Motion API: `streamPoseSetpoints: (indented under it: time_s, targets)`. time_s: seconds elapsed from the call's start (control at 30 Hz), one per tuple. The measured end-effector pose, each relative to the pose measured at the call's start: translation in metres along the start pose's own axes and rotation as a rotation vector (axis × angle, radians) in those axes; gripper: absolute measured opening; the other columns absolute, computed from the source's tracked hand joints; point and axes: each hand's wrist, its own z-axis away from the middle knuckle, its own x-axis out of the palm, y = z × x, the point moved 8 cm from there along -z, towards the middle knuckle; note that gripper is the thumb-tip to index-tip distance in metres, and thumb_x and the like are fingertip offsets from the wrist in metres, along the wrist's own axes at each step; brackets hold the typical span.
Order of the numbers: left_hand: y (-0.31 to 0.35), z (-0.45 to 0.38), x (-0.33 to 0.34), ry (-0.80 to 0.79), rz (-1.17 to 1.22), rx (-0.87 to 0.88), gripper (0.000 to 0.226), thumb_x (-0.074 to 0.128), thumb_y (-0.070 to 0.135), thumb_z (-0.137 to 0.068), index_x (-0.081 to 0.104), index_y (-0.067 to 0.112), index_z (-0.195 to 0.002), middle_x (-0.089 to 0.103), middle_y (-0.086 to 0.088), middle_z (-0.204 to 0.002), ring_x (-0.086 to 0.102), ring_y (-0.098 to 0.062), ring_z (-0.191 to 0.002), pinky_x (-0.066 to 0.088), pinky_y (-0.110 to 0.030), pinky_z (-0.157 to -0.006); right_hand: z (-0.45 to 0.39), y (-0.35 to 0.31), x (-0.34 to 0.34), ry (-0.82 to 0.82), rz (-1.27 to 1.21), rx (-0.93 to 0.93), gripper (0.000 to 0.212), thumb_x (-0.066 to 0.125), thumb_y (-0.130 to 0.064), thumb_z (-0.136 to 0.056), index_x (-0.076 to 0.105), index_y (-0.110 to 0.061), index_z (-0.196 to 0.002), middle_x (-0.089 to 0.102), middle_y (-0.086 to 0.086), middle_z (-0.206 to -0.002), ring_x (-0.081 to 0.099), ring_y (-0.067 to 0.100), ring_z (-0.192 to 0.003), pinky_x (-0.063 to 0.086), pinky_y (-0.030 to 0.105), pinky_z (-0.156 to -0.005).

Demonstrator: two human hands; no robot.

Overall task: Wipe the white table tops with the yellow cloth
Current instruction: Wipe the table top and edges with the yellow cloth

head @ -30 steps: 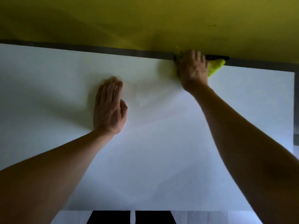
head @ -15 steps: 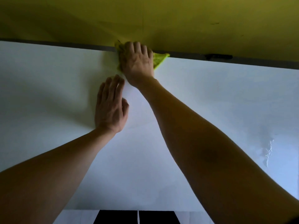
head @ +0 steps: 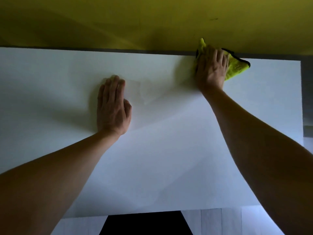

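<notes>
White desk [head: 169,150] fills most of the view, its far edge butted against a yellow wall [head: 152,22] with a thin dark strip between them. Surface looks bare apart from the two hands.

Left hand [head: 112,107] is flat on the desk, palm down, fingers together and straight, holding nothing. It sits mid-desk, left of centre. Likely a brace: the person is reaching across to the far edge and needs support.

Right hand [head: 210,68] is at the far edge, toward the far right corner, pressing down on the yellow cloth [head: 237,68]. Fingers [head: 218,55] spread flat over it rather than curled; it's a press, not a pinch. That fits wiping, spreading load over the cloth.

Cloth is bunched under the palm, touching desk and the strip at the wall. One tip sticks up against the wall past the fingers, a bigger flap with dark trim trails out toward the right corner. Long axis runs roughly along the far edge, tilted slightly toward the near side on the right.

Judgement: wiping the far-edge band; near part of the desk can't be judged wiped or not.
</notes>
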Motion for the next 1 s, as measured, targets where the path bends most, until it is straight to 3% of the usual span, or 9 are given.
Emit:
streamPoseSetpoints:
  time_s: [0.13,0.3,0.47,0.7,0.9,1.0]
  targets:
    - [0.001,0.000,-0.001,0.018,0.020,0.016,0.061,0.039,0.019,-0.099,0.037,0.005,-0.158,0.031,-0.018,-0.168,0.027,-0.037,-0.157,0.016,-0.047,-0.130,0.048,-0.069,0.018,-0.066,-0.071,-0.100,0.063,0.031,-0.040,-0.097,0.041,-0.010,-0.151,0.041,0.011,-0.156,0.032,0.028,-0.147,0.015,0.040,-0.121]
    - [-0.005,0.003,0.000,0.110,0.062,0.049,0.054,0.044,0.020,-0.102,0.047,0.000,-0.152,0.043,-0.023,-0.160,0.037,-0.044,-0.150,0.026,-0.053,-0.126,0.150,-0.168,0.036,-0.099,-0.135,-0.341,0.059,0.037,-0.038,-0.100,0.043,-0.009,-0.150,0.040,0.010,-0.157,0.030,0.024,-0.149,0.019,0.046,-0.123]
    - [-0.003,0.006,0.000,0.095,0.109,0.070,0.058,0.043,0.019,-0.099,0.044,0.003,-0.154,0.040,-0.020,-0.163,0.033,-0.041,-0.153,0.020,-0.050,-0.129,0.159,-0.130,0.017,-0.066,-0.145,-0.340,0.054,0.043,-0.039,-0.103,0.044,-0.013,-0.151,0.040,0.007,-0.158,0.031,0.023,-0.149,0.022,0.044,-0.123]
    - [-0.002,0.007,0.001,0.063,0.070,0.029,0.059,0.033,0.020,-0.100,0.039,0.008,-0.157,0.035,-0.016,-0.166,0.029,-0.037,-0.155,0.013,-0.045,-0.130,0.186,0.001,-0.021,-0.019,-0.101,0.085,0.061,0.039,-0.046,-0.103,0.030,-0.020,-0.157,0.026,0.000,-0.165,0.016,0.018,-0.154,0.011,0.041,-0.126]
    - [0.004,0.009,-0.004,0.035,0.029,0.049,0.057,0.030,0.024,-0.101,0.037,0.011,-0.156,0.034,-0.015,-0.166,0.028,-0.036,-0.155,0.011,-0.045,-0.130,0.254,-0.030,-0.027,-0.001,-0.102,0.040,0.064,0.050,-0.038,-0.098,0.037,-0.011,-0.154,0.033,0.009,-0.161,0.024,0.025,-0.152,0.019,0.049,-0.122]
    - [0.012,0.011,-0.005,0.066,0.031,0.141,0.049,0.033,0.022,-0.102,0.045,0.010,-0.148,0.043,-0.018,-0.157,0.038,-0.038,-0.146,0.022,-0.047,-0.124,0.300,-0.059,-0.027,-0.031,-0.116,-0.027,0.065,0.055,-0.036,-0.096,0.037,-0.012,-0.154,0.032,0.008,-0.162,0.021,0.023,-0.153,0.017,0.048,-0.123]
